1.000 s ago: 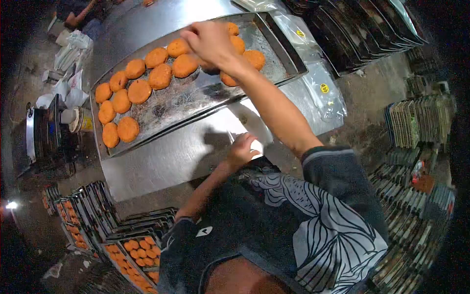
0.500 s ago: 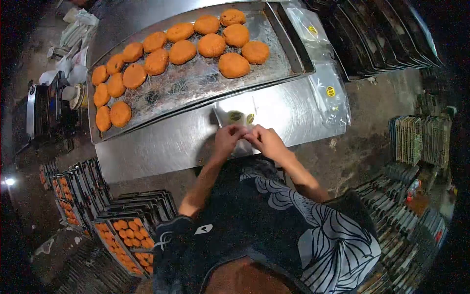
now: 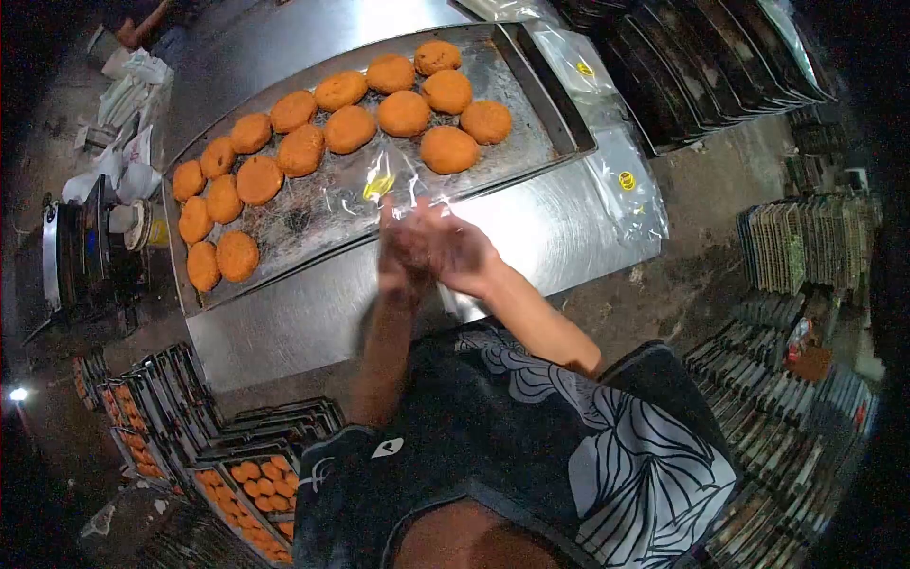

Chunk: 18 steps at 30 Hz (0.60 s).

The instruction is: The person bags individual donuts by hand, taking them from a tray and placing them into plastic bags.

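Observation:
A clear plastic bag with a yellow label hangs over the front edge of the metal baking tray, its mouth at my fingers. My left hand and my right hand are close together and blurred by motion, both closed on the bag's near edge. On the tray lie several round, orange-brown buns with a crumb-like coating, in two rows with a few more at the left end. The nearest bun to my hands lies just beyond the right one. My fingertips are partly smeared.
The tray stands on a shiny metal table. Flat clear bags with yellow labels lie along its right side. Stacked dark trays stand at the upper right, and racks of bun-filled trays at the lower left. Another person's arm shows at the upper left.
My hands have moved forward and slightly left, carrying the bag from above the bare table to over the tray's front edge. The bag looks more spread out.

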Tool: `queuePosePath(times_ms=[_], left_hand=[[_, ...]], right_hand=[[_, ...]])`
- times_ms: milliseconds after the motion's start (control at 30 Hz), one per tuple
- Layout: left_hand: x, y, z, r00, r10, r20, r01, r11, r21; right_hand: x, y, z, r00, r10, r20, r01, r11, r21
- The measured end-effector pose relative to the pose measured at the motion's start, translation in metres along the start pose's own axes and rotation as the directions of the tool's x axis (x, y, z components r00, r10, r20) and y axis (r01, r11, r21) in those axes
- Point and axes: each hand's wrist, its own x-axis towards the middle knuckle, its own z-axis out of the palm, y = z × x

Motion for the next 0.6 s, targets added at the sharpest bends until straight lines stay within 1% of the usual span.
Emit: queuePosePath(times_ms=[33, 67, 100, 133, 167, 200, 233, 267, 300, 333, 367, 400, 433, 500, 533, 567, 600], left_hand=[[0.007, 0.013, -0.010, 1.000, 0.005, -0.005, -0.005, 1.000, -0.001], [0.019, 0.031, -0.022, 0.998, -0.014, -0.059, 0.018, 0.997, 0.073], [0.029, 0.041, -0.032, 0.993, -0.029, -0.118, 0.046, 0.989, 0.143], [0.033, 0.049, -0.013, 0.952, 0.123, -0.280, -0.062, 0.974, 0.217], [0.036, 0.057, -0.010, 0.950, 0.128, -0.284, -0.066, 0.973, 0.220], [0.039, 0.066, -0.009, 0.937, 0.170, -0.307, -0.128, 0.980, 0.154], [0.041, 0.074, -0.008, 0.920, 0.208, -0.333, -0.189, 0.978, 0.089], [0.041, 0.081, -0.008, 0.936, 0.169, -0.309, -0.189, 0.981, -0.036], [0.042, 0.087, -0.010, 0.935, 0.174, -0.308, -0.193, 0.981, -0.034], [0.044, 0.093, -0.011, 0.937, 0.152, -0.315, -0.202, 0.970, -0.132], [0.045, 0.098, -0.012, 0.938, 0.129, -0.321, -0.209, 0.950, -0.230], [0.046, 0.102, -0.016, 0.937, 0.139, -0.322, -0.232, 0.933, -0.274], [0.048, 0.102, -0.013, 0.938, 0.143, -0.315, -0.235, 0.932, -0.277], [0.047, 0.096, -0.005, 0.898, 0.179, -0.403, -0.290, 0.928, -0.234], [0.047, 0.083, -0.008, 0.938, 0.230, -0.261, -0.277, 0.947, -0.160], [0.043, 0.075, 0.005, 0.944, 0.212, -0.252, -0.256, 0.954, -0.156], [0.038, 0.068, 0.017, 0.956, 0.220, -0.196, -0.223, 0.975, 0.010]], right_hand=[[0.003, 0.005, 0.005, 0.991, 0.077, -0.106, -0.079, 0.997, -0.010], [0.015, -0.006, -0.004, 0.999, -0.049, 0.022, 0.053, 0.862, -0.505], [0.029, -0.027, -0.015, 0.976, -0.094, 0.194, 0.215, 0.491, -0.844], [0.040, -0.047, -0.008, 0.843, -0.396, 0.363, 0.289, -0.235, -0.928], [0.051, -0.067, -0.002, 0.609, -0.447, 0.655, 0.015, -0.819, -0.574], [0.063, -0.082, -0.013, 0.751, -0.407, 0.520, -0.157, -0.875, -0.458], [0.072, -0.093, -0.026, 0.853, -0.391, 0.347, -0.296, -0.908, -0.296], [0.080, -0.105, -0.027, 0.853, -0.390, 0.346, -0.294, -0.908, -0.300], [0.087, -0.117, -0.027, 0.888, -0.396, 0.233, -0.256, -0.848, -0.463], [0.093, -0.122, -0.025, 0.918, -0.376, 0.122, -0.229, -0.757, -0.612], [0.084, -0.108, -0.013, 0.919, -0.375, 0.126, -0.225, -0.759, -0.611], [0.066, -0.085, -0.006, 0.833, -0.422, 0.357, -0.078, -0.730, -0.679], [0.049, -0.064, 0.009, 0.686, -0.469, 0.556, 0.084, -0.709, -0.701], [0.026, -0.030, 0.044, 0.655, -0.249, 0.714, 0.216, -0.843, -0.492], [0.028, -0.025, 0.057, 0.650, -0.264, 0.712, 0.203, -0.843, -0.498], [0.029, -0.021, 0.067, 0.609, -0.256, 0.751, 0.194, -0.870, -0.454], [0.026, -0.021, 0.070, 0.568, -0.244, 0.786, 0.178, -0.896, -0.407]])
